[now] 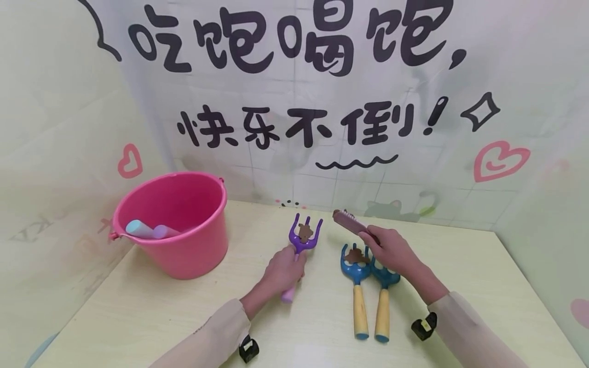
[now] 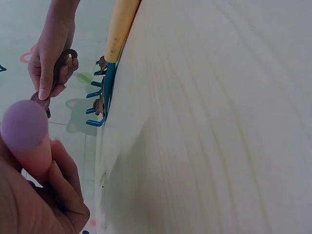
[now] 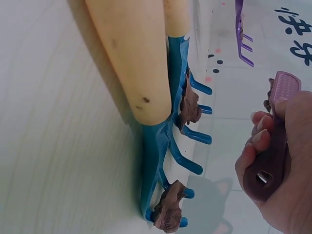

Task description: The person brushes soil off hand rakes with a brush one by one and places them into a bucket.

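Observation:
My left hand [image 1: 281, 270] grips the pink handle of a small purple garden rake [image 1: 300, 245], whose tines point toward the wall. A brown clump [image 1: 305, 232] clings between those tines. In my right hand [image 1: 391, 250] is a purple-brown brush [image 1: 349, 223], held by its handle with the head out to the left. Brown bits stick to the brush head in the right wrist view. Below the right hand, two blue rakes with wooden handles lie side by side: the left one [image 1: 356, 273] and the right one [image 1: 385, 278], partly covered by the hand. Both carry brown clumps.
A pink bucket [image 1: 198, 253] stands at the left of the pale wooden table [image 1: 184, 317]. A light blue handle [image 1: 138, 228] and a purple handle [image 1: 164, 232] lean inside it. A printed wall sheet [image 1: 285, 179] hangs behind the table's far edge.

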Action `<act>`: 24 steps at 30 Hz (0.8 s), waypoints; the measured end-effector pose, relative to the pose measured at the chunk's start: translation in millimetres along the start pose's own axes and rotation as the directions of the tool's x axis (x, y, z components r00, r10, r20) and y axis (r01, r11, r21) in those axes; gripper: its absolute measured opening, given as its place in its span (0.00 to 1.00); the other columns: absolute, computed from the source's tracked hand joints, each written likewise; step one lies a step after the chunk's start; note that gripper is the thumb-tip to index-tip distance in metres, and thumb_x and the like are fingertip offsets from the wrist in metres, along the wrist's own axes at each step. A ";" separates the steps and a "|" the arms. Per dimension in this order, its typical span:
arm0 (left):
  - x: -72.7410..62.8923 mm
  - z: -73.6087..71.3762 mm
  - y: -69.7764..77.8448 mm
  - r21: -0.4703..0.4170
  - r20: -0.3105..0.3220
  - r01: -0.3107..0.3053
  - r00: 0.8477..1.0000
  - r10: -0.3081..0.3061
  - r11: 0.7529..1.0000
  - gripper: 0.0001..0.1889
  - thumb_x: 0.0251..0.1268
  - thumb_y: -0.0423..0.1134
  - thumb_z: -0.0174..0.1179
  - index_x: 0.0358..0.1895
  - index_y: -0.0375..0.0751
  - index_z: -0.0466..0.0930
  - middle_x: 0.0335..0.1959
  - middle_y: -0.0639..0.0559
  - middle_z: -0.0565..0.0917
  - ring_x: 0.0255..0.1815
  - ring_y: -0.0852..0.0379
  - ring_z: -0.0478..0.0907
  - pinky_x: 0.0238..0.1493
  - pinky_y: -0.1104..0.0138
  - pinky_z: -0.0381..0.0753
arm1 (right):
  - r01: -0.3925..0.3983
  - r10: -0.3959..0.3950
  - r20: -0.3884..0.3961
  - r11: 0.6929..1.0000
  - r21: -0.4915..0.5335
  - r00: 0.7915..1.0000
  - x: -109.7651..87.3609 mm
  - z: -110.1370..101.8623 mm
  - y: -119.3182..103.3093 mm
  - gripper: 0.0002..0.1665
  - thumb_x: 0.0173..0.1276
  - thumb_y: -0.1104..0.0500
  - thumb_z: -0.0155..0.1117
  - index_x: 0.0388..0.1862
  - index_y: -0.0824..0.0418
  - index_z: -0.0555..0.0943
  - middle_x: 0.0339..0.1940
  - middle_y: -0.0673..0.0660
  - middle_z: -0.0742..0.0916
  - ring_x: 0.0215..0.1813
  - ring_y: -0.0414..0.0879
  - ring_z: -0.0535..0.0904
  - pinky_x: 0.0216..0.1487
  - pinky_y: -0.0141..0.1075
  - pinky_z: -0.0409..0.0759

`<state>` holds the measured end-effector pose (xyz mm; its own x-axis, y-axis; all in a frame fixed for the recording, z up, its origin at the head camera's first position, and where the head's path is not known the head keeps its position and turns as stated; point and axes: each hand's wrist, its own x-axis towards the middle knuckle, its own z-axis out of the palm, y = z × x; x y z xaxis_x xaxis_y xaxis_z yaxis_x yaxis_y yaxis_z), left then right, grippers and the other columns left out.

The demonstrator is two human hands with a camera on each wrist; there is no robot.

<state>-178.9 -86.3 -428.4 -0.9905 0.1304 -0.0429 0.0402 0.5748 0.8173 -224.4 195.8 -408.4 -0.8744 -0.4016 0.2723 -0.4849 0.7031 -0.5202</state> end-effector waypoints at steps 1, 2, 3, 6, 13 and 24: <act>0.3 0.6 0.1 -0.012 0.000 0.000 1.000 0.000 1.000 0.13 0.80 0.42 0.49 0.37 0.36 0.74 0.20 0.51 0.79 0.15 0.56 0.73 0.16 0.63 0.74 | 0.000 0.000 0.002 1.000 0.003 1.000 0.2 0.0 -0.8 0.11 0.79 0.57 0.59 0.40 0.64 0.80 0.22 0.47 0.77 0.22 0.42 0.70 0.23 0.36 0.68; 0.7 1.2 0.5 -0.022 0.000 0.002 1.000 -0.002 1.000 0.13 0.80 0.42 0.49 0.38 0.36 0.74 0.20 0.51 0.79 0.15 0.56 0.73 0.17 0.63 0.74 | 0.002 -0.002 0.004 1.000 0.004 1.000 0.5 0.0 -1.4 0.10 0.79 0.57 0.59 0.40 0.63 0.80 0.22 0.47 0.77 0.22 0.42 0.71 0.23 0.36 0.68; 0.8 1.7 0.9 -0.037 0.001 0.002 1.000 -0.002 0.999 0.13 0.80 0.42 0.49 0.38 0.36 0.74 0.20 0.50 0.79 0.15 0.56 0.73 0.17 0.63 0.74 | 0.005 -0.005 0.006 1.000 0.007 1.000 0.9 -0.1 -2.1 0.10 0.79 0.58 0.59 0.39 0.63 0.80 0.22 0.47 0.77 0.22 0.42 0.71 0.23 0.37 0.69; 1.8 3.7 1.6 -0.074 0.007 0.005 1.000 -0.005 0.997 0.13 0.80 0.41 0.47 0.40 0.35 0.74 0.20 0.50 0.80 0.15 0.56 0.73 0.19 0.63 0.75 | 0.014 -0.015 0.015 1.000 0.011 1.000 2.0 -0.8 -4.0 0.10 0.79 0.57 0.59 0.38 0.62 0.80 0.22 0.47 0.77 0.22 0.42 0.71 0.24 0.36 0.69; 1.8 6.3 3.3 -0.124 0.020 0.014 1.000 -0.011 0.992 0.13 0.80 0.41 0.47 0.43 0.33 0.74 0.21 0.49 0.80 0.16 0.56 0.74 0.19 0.63 0.76 | 0.046 -0.047 0.067 0.999 0.022 0.997 4.2 -2.0 -8.0 0.12 0.81 0.56 0.57 0.42 0.64 0.80 0.23 0.50 0.77 0.23 0.41 0.68 0.26 0.38 0.68; -0.3 10.3 7.3 -0.176 0.024 -0.005 1.000 0.010 0.984 0.14 0.81 0.41 0.46 0.45 0.31 0.73 0.21 0.49 0.80 0.17 0.56 0.75 0.20 0.64 0.76 | 0.063 -0.065 0.102 0.998 0.018 0.993 12.0 3.6 -16.3 0.17 0.81 0.52 0.56 0.34 0.61 0.79 0.19 0.45 0.74 0.22 0.40 0.68 0.26 0.37 0.68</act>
<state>-177.0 -73.8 -428.4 -0.9867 0.1551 -0.0487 0.0218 0.4233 0.9057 -226.9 177.4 -399.5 -0.8349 -0.5040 0.2211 -0.5386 0.6655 -0.5168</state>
